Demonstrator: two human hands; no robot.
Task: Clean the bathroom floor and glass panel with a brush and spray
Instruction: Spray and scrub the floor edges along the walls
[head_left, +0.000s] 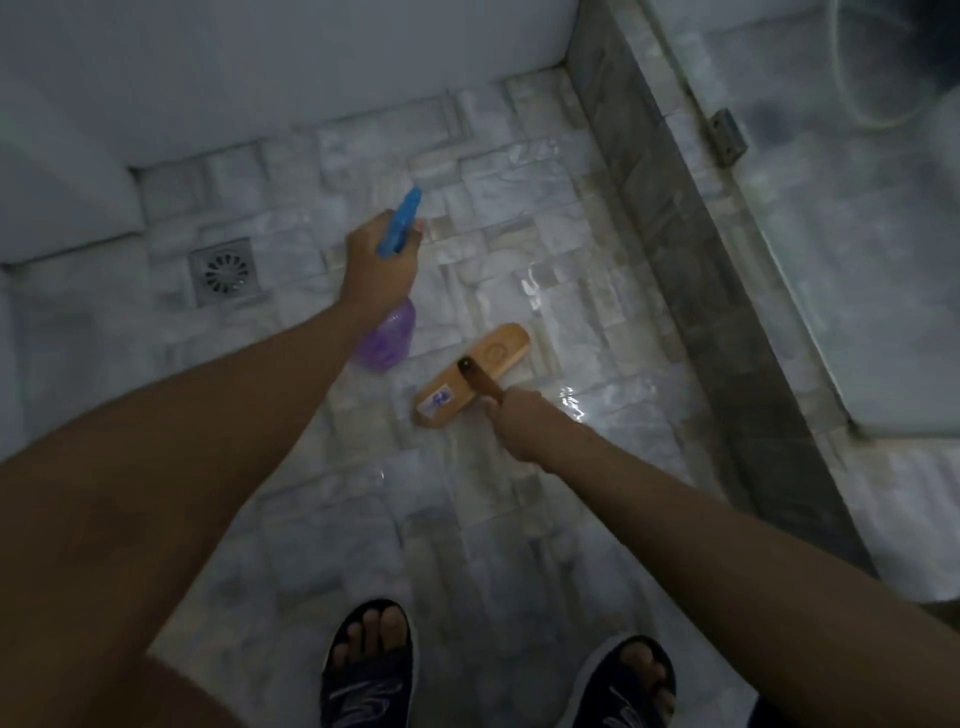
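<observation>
My left hand (376, 265) grips the neck of a spray bottle (390, 338) with a purple body and a blue trigger head that points away over the floor. My right hand (519, 421) holds the dark handle of a wooden floor brush (470, 376). The brush head lies flat on the wet marble-tile floor (519, 260), just right of the bottle. The glass panel (831, 234) stands to the right, behind a grey stone curb (691, 270).
A square metal floor drain (226, 273) sits to the left, near a white fixture (62, 171). A metal hinge bracket (727, 136) is fixed at the glass panel's base. My two feet in dark sandals (366, 670) stand at the bottom edge.
</observation>
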